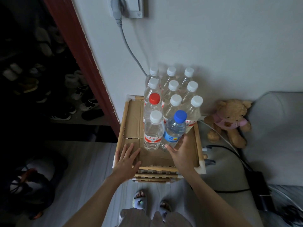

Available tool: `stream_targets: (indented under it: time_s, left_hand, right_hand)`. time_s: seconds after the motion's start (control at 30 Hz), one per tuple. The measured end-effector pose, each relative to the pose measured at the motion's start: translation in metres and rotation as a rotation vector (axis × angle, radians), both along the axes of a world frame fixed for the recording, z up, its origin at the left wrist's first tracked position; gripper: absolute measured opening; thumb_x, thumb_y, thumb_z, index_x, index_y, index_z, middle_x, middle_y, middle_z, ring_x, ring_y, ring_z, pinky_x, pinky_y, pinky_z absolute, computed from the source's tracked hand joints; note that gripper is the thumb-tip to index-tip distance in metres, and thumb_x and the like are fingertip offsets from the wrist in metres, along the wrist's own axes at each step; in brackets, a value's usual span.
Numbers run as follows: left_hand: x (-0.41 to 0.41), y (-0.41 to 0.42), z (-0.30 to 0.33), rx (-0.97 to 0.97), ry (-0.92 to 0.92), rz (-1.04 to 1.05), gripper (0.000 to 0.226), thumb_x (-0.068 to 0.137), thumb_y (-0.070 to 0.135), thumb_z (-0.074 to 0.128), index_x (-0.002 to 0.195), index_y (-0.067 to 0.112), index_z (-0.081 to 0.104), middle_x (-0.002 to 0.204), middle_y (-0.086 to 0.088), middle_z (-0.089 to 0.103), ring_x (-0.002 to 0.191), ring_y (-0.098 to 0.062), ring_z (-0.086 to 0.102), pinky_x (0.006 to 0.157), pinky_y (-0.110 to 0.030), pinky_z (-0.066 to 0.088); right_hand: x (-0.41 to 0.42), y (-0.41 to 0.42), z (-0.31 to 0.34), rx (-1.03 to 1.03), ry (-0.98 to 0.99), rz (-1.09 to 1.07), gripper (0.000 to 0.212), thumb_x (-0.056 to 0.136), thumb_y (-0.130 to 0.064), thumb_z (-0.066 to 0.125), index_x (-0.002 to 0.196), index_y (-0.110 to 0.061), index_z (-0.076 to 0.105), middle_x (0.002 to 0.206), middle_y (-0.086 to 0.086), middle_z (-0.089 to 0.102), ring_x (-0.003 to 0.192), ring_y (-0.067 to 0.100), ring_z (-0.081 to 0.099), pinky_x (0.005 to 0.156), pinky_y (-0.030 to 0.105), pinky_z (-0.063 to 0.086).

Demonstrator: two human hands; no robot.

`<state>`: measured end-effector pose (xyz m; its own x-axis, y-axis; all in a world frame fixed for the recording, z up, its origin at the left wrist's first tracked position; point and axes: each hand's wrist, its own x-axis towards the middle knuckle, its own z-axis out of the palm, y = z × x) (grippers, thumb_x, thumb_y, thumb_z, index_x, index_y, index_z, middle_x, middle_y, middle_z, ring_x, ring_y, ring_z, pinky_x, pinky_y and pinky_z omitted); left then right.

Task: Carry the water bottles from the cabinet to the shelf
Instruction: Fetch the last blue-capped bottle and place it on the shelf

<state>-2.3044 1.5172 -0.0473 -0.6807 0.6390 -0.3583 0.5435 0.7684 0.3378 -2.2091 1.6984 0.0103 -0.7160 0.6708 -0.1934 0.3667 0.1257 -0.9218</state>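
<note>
Here your right hand curls round the base of the blue-capped bottle, setting it on the shelf beside the white-capped bottle. Your left hand lies flat and relaxed on the cardboard. Next, judge it upright, let go cleanly, then fetch another from the cabinet.

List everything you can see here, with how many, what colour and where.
white-capped bottles: nine, clear, standing on the shelf
red-capped bottle: one, clear, left column
blue-capped bottle: one, blue label, front, tilted
shelf: one, wood frame, cardboard top, against the wall
teddy bear: one, tan, pink shirt, right of the shelf
wall socket: one, grey, plug and cable in it
shoes: several, dark doorway, left
left hand: flat on the cardboard
right hand: holds the blue-capped bottle
</note>
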Motion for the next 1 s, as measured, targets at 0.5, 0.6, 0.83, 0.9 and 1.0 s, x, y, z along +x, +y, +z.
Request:
stream_targets:
  time_s: [0.5,0.6,0.83,0.9,1.0]
  left_hand:
    - [0.010,0.052,0.033,0.505,-0.354,0.482,0.060,0.077,0.060,0.053,0.130,0.040,0.034,0.118,0.003,0.065,0.111,-0.026,0.057,0.104,-0.054,0.034]
    - [0.011,0.054,0.033,0.474,-0.332,0.459,0.052,0.084,0.046,0.053,0.131,0.036,0.034,0.117,0.001,0.063,0.105,-0.029,0.059,0.100,-0.052,0.038]
    - [0.010,0.051,0.029,0.529,-0.389,0.494,0.077,0.059,0.085,0.040,0.124,0.046,0.033,0.111,0.007,0.066,0.111,-0.028,0.056,0.100,-0.056,0.036]
    - [0.010,0.051,0.029,0.539,-0.389,0.495,0.075,0.061,0.083,0.043,0.124,0.044,0.034,0.111,0.007,0.066,0.110,-0.024,0.057,0.101,-0.056,0.035]
    - [0.010,0.050,0.029,0.544,-0.392,0.495,0.069,0.065,0.077,0.046,0.125,0.045,0.034,0.112,0.006,0.066,0.110,-0.024,0.057,0.102,-0.056,0.034]
  right_hand:
    - [0.002,0.008,-0.007,-0.087,-0.066,0.097,0.064,0.084,-0.009,0.063,0.137,-0.010,0.028,0.138,0.003,0.045,0.121,0.007,0.043,0.072,-0.006,0.034]
    - [0.002,0.007,-0.007,-0.072,-0.062,0.090,0.063,0.083,-0.010,0.064,0.136,-0.014,0.029,0.137,0.000,0.046,0.118,0.002,0.042,0.071,-0.005,0.034]
    - [-0.001,0.007,-0.002,-0.113,-0.038,0.069,0.069,0.081,-0.010,0.066,0.138,-0.016,0.028,0.140,0.000,0.044,0.112,-0.002,0.038,0.087,0.011,0.033]
    - [-0.001,0.007,-0.001,-0.119,-0.039,0.076,0.070,0.081,-0.009,0.066,0.138,-0.017,0.027,0.141,0.000,0.043,0.112,-0.003,0.037,0.083,0.005,0.032]
    - [-0.001,0.006,0.001,-0.133,-0.032,0.077,0.071,0.081,-0.008,0.066,0.139,-0.017,0.025,0.142,0.000,0.040,0.113,-0.002,0.036,0.077,0.000,0.033]
